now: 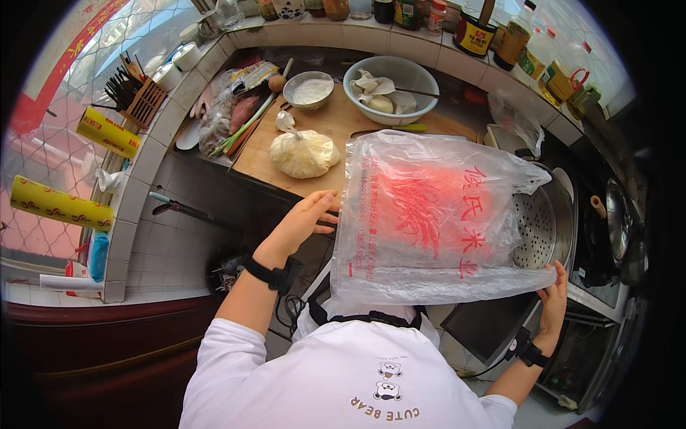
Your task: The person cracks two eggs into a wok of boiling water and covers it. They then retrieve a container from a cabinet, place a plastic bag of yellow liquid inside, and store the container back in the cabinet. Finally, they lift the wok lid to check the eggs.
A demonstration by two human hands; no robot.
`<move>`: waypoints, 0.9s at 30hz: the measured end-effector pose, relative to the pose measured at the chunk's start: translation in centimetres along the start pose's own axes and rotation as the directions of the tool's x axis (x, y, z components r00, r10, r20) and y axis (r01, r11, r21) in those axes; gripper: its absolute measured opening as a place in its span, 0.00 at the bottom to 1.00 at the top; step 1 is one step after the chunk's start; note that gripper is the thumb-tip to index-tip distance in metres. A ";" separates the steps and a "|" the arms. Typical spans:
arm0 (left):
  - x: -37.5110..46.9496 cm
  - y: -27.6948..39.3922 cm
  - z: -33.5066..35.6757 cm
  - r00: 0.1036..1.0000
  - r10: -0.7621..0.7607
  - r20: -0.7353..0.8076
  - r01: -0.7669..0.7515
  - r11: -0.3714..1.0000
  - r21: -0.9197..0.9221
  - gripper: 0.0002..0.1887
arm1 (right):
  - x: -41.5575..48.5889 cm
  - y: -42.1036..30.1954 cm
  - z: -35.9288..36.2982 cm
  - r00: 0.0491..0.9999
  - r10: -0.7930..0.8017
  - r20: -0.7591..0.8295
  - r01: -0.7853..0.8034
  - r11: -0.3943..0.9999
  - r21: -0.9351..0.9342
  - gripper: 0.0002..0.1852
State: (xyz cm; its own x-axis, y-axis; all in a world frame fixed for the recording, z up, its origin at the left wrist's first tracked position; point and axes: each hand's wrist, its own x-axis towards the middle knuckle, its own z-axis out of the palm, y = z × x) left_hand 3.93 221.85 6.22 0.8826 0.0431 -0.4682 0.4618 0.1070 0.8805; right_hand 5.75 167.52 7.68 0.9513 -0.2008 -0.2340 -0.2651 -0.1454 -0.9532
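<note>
A large clear plastic bag with red print (429, 214) is spread out in front of me, over the near edge of the worktop. My right hand (554, 289) grips its lower right corner, by a handle. Beside the bag's left edge is my left hand (313, 214), its fingers apart; whether the fingertips touch the bag is unclear. A tied clear bag of pale yellow crumbly stuff (304, 154) sits on the wooden board (257, 150). Behind it stand a bowl of white powder (308, 90) and a pale plastic basin (391, 69) with dumpling-like wrappers or peelings and a stick inside.
Scallions (252, 126), a sweet potato (243, 114) and plastic bags lie left of the board. A perforated steel steamer (536, 230) stands at the right, near a wok lid (619, 222). Bottles and jars (474, 35) line the tiled ledge. A bin (228, 271) is below left.
</note>
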 end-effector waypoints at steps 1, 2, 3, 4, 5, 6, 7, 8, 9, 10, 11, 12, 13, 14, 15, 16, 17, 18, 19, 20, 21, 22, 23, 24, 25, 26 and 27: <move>0.6 0.2 0.5 1.000 -0.001 0.014 0.002 0.999 -0.054 0.22 | 0.3 0.0 -0.1 0.999 -0.026 -0.024 0.026 1.000 0.003 0.24; 1.1 0.3 1.2 1.000 0.000 -0.004 0.000 0.998 -0.065 0.21 | 0.4 -0.3 -0.2 1.000 -0.025 -0.018 0.024 0.998 -0.059 0.25; 1.6 0.4 1.8 1.000 0.008 -0.014 -0.009 0.996 -0.085 0.20 | 0.7 -0.6 0.1 0.991 -0.124 -0.056 0.113 0.978 -0.177 0.25; 2.1 0.5 2.2 1.000 0.016 -0.021 -0.019 0.994 -0.105 0.19 | 0.9 -1.1 0.5 0.971 -0.218 -0.101 0.181 0.940 -0.291 0.26; 2.5 0.7 2.3 0.999 0.031 -0.042 -0.035 0.997 -0.075 0.18 | 0.8 -1.9 1.1 0.946 -0.271 -0.177 0.180 0.895 -0.408 0.26; 3.1 0.8 2.5 0.997 0.047 -0.060 -0.050 0.998 -0.046 0.17 | 0.8 -3.2 1.6 0.941 -0.281 -0.190 0.185 0.894 -0.409 0.27; 3.5 0.9 2.6 0.995 0.051 -0.087 -0.052 0.999 -0.011 0.16 | 0.6 -4.7 2.3 0.920 -0.377 -0.104 0.312 0.868 -0.386 0.27; 3.8 0.9 2.7 0.991 0.101 -0.083 -0.105 0.993 -0.046 0.12 | 0.3 -6.4 3.5 0.906 -0.415 -0.079 0.364 0.862 -0.354 0.27; 3.9 0.9 2.7 0.989 0.126 -0.080 -0.129 0.991 -0.044 0.12 | 0.0 -8.1 4.7 0.878 -0.478 -0.031 0.446 0.839 -0.311 0.27; 3.9 1.0 2.6 0.986 0.150 -0.075 -0.153 0.987 -0.039 0.11 | -0.3 -9.8 6.0 0.856 -0.517 -0.018 0.478 0.803 -0.356 0.26; 3.8 1.0 2.6 0.983 0.166 -0.072 -0.169 0.985 -0.033 0.11 | -0.4 -11.4 7.2 0.795 -0.604 0.057 0.575 0.720 -0.387 0.25; 3.6 1.0 2.5 0.975 0.199 -0.096 -0.203 0.978 -0.042 0.09 | -0.3 -13.0 8.3 0.781 -0.622 0.065 0.577 0.678 -0.456 0.24; 3.3 1.1 2.5 0.966 0.240 -0.099 -0.245 0.969 -0.043 0.09 | 0.0 -14.2 9.2 0.718 -0.683 0.131 0.636 0.570 -0.520 0.23; 3.0 1.1 2.4 0.954 0.281 -0.105 -0.287 0.957 -0.047 0.08 | 0.5 -15.0 10.1 0.750 -0.647 0.140 0.597 0.569 -0.565 0.23; 2.7 1.1 2.3 0.940 0.319 -0.117 -0.327 0.944 -0.052 0.08 | 1.3 -15.5 10.8 0.721 -0.661 0.207 0.633 0.508 -0.585 0.23; 2.4 1.1 2.3 0.919 0.369 -0.140 -0.375 0.927 -0.017 0.07 | 2.2 -15.7 11.4 0.763 -0.595 0.252 0.607 0.527 -0.595 0.26; 2.2 1.1 2.3 0.912 0.386 -0.139 -0.391 0.920 -0.006 0.07 | 3.3 -15.7 11.7 0.843 -0.440 0.311 0.538 0.674 -0.507 0.28; 2.0 1.1 2.2 0.899 0.414 -0.140 -0.418 0.908 0.001 0.08 | 4.2 -15.1 12.2 0.839 -0.424 0.341 0.543 0.607 -0.581 0.30; 1.8 1.1 2.0 0.887 0.438 -0.146 -0.441 0.897 0.007 0.08 | 5.2 -14.4 12.7 0.797 -0.443 0.412 0.602 0.523 -0.603 0.31; 1.7 1.0 1.9 0.886 0.444 -0.134 -0.448 0.894 0.000 0.08 | 6.2 -13.6 13.2 0.752 -0.470 0.463 0.656 0.458 -0.600 0.31; 1.6 0.9 1.7 0.886 0.446 -0.132 -0.450 0.893 -0.007 0.08 | 7.2 -13.1 13.6 0.746 -0.450 0.491 0.661 0.412 -0.627 0.30; 1.3 0.8 1.4 0.890 0.433 -0.141 -0.439 0.898 -0.013 0.08 | 7.5 -12.9 13.3 0.814 -0.317 0.486 0.579 0.492 -0.649 0.22; 1.1 0.7 1.1 0.897 0.426 -0.116 -0.433 0.901 -0.037 0.08 | 8.0 -12.6 13.5 0.881 -0.173 0.439 0.457 0.546 -0.702 0.14; 1.1 0.7 0.8 0.909 0.405 -0.098 -0.412 0.909 -0.059 0.09 | 7.9 -12.2 13.6 0.849 -0.226 0.478 0.513 0.574 -0.639 0.10; 1.0 0.8 0.6 0.912 0.405 -0.070 -0.410 0.908 -0.086 0.09 | 7.5 -12.0 13.7 0.865 -0.218 0.453 0.484 0.606 -0.631 0.07; 1.1 0.9 0.5 0.906 0.420 -0.056 -0.424 0.900 -0.102 0.10 | 7.0 -11.9 13.8 0.804 -0.325 0.498 0.587 0.571 -0.575 0.07; 1.2 1.1 0.3 0.905 0.414 -0.094 -0.423 0.898 -0.122 0.11 | 6.2 -11.9 13.9 0.768 -0.394 0.505 0.638 0.539 -0.549 0.06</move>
State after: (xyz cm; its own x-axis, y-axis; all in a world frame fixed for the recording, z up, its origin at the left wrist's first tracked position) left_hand 5.57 221.75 6.66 0.9821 0.1764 -0.0664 0.0306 0.1987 0.9796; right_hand 17.01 181.42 14.91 0.9143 0.3928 0.0989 0.3777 -0.7387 -0.5583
